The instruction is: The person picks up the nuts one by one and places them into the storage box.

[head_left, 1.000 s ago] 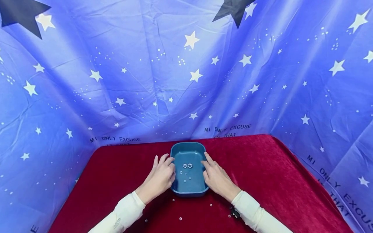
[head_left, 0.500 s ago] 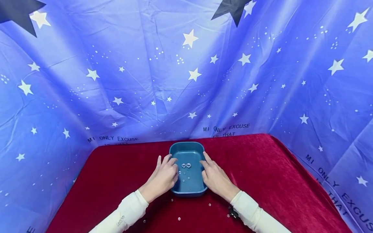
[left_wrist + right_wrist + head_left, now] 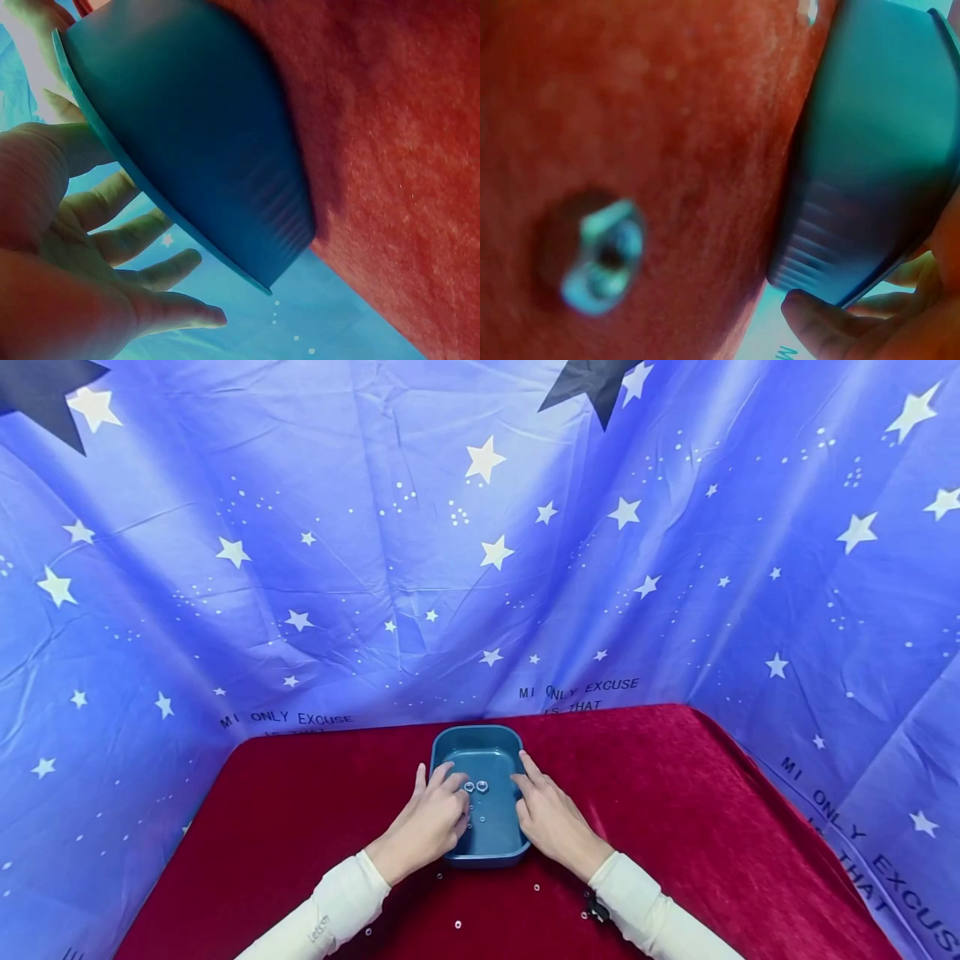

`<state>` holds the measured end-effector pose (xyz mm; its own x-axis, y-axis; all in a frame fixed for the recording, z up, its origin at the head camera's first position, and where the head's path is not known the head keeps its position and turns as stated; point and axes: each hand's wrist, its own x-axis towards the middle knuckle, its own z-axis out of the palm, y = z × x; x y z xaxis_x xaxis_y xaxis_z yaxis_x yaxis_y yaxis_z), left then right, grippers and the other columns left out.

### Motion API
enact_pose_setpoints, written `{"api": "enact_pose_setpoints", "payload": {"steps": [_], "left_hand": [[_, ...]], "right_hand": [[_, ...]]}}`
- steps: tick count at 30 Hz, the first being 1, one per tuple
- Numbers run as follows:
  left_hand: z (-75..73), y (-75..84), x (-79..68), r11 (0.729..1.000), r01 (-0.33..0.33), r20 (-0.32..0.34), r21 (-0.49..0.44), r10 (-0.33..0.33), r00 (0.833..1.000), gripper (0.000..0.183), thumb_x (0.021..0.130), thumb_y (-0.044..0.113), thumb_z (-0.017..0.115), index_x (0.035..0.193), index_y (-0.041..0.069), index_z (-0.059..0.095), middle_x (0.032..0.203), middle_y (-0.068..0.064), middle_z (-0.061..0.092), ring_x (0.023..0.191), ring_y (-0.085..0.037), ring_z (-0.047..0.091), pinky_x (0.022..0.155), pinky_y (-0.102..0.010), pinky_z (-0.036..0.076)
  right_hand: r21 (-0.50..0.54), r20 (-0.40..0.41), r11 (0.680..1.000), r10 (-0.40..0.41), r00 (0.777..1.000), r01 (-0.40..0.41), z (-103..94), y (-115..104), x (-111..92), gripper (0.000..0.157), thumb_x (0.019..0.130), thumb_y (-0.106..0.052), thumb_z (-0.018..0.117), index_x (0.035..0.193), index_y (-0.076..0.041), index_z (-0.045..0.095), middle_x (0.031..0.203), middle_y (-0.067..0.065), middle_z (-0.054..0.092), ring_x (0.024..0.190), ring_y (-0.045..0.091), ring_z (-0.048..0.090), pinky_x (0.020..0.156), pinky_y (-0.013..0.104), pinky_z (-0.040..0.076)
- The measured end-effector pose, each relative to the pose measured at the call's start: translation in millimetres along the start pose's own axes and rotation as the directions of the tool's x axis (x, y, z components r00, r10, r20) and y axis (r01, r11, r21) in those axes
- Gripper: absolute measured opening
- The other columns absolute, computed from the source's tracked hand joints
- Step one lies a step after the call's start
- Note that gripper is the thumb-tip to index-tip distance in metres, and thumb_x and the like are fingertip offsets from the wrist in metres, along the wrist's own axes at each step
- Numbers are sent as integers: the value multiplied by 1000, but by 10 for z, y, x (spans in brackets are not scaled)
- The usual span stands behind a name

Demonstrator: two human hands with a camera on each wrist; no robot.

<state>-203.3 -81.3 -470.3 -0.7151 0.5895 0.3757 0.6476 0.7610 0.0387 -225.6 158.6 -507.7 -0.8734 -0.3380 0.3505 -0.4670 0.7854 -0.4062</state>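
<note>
A blue rectangular container (image 3: 491,839) stands on the red cloth, holding two larger metal nuts (image 3: 482,787) and several tiny nuts (image 3: 482,819). My left hand (image 3: 431,818) reaches over the left rim, its thumb and index finger inside, close to the nuts; those fingertips drop behind the wall in the left wrist view. There its other fingers (image 3: 169,270) spread loosely beyond the rim. At the opposite side my right hand (image 3: 555,818) grips the rim, one finger against the outer wall (image 3: 855,187) and others over the edge.
Several small nuts lie on the red cloth (image 3: 660,810) in front of the container, one (image 3: 458,925) near the front middle. Close to the right wrist camera is a hex nut (image 3: 604,255). A blue star-printed curtain (image 3: 420,527) hangs around the table.
My left hand has moved right from the left rim, further in over the container, and now covers one of the small nuts. The right hand keeps its place on the rim.
</note>
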Motion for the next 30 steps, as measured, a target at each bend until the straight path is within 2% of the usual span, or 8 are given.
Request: {"api": "enact_pose_setpoints", "payload": {"steps": [9,30], "left_hand": [[20,47,2,1000,-14,58,3,13,998,6,96,13,84,97,6,83,133,-16,73,139,-45,57,109,-85,40],[158,113,69,998,-57,83,7,56,995,8,98,14,83,98,6,83,138,-15,71,140,-43,57,107,-84,43]], "right_hand": [[-3,-4,1000,4,1000,-4,14,8,-9,37,104,-6,62,138,8,69,172,23,42,135,40,64,110,52,56],[-1,-11,1000,1,1000,-1,27,2,-26,37,104,-5,63,137,8,69,171,23,43,131,40,66,107,52,57]]}}
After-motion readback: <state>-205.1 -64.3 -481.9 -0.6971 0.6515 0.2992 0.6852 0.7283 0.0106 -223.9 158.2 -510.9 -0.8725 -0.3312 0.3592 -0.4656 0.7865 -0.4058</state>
